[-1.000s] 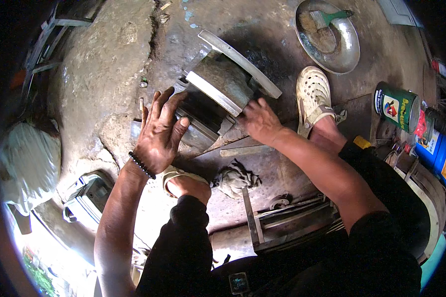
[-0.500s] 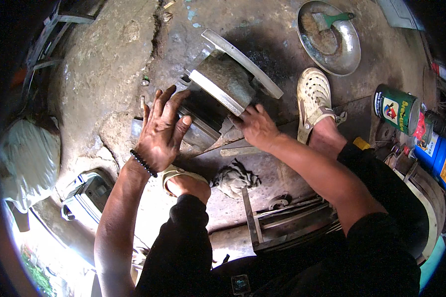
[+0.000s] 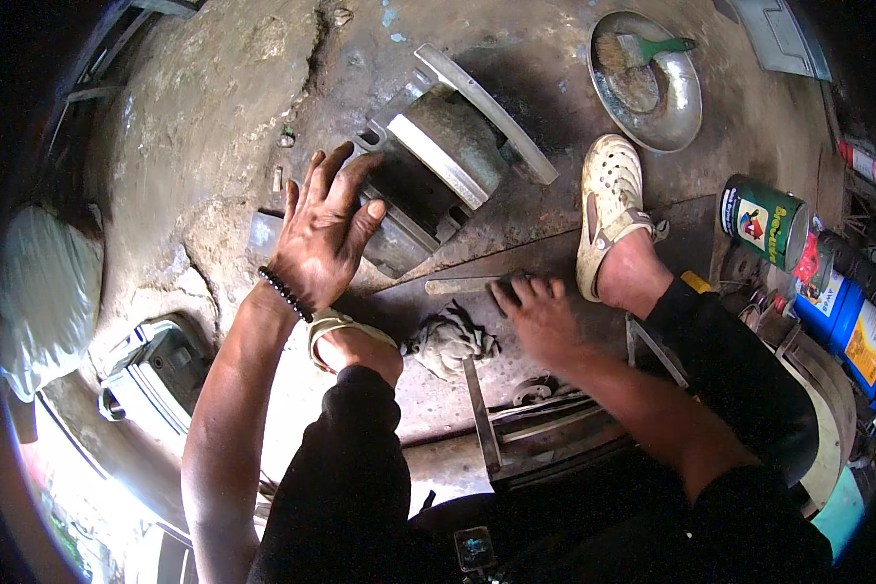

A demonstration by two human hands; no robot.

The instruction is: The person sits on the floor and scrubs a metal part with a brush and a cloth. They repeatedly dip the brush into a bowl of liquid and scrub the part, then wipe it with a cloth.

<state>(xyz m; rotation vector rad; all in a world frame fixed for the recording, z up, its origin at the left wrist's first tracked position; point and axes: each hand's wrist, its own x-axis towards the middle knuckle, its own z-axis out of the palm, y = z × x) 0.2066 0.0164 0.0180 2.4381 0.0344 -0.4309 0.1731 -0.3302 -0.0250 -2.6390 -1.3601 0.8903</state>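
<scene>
A heavy grey machine part (image 3: 448,151), which looks like a machine vise, lies on the floor ahead, with a bright flat edge on its block and a long plate at its far side. My left hand (image 3: 323,234), fingers stretched out, rests at its near left end; a beaded bracelet circles that wrist. Lower and to the right is my right hand (image 3: 545,316), slightly blurred, its fingers bent down by the right end of a pale flat strip (image 3: 456,285). Something small and dark shows at its fingertips, too hidden to name.
A crumpled rag (image 3: 450,348) lies between my feet. At the far right, a metal pan (image 3: 657,117) holds a green-handled paintbrush (image 3: 657,47). A green can (image 3: 764,224) and blue container (image 3: 847,321) stand right; a grey case (image 3: 156,375) and white sack (image 3: 54,302) sit left.
My right hand has left the machine part's near edge and come down toward me, to the strip's right end. My left hand stays on the part with little movement. The view has shifted slightly.
</scene>
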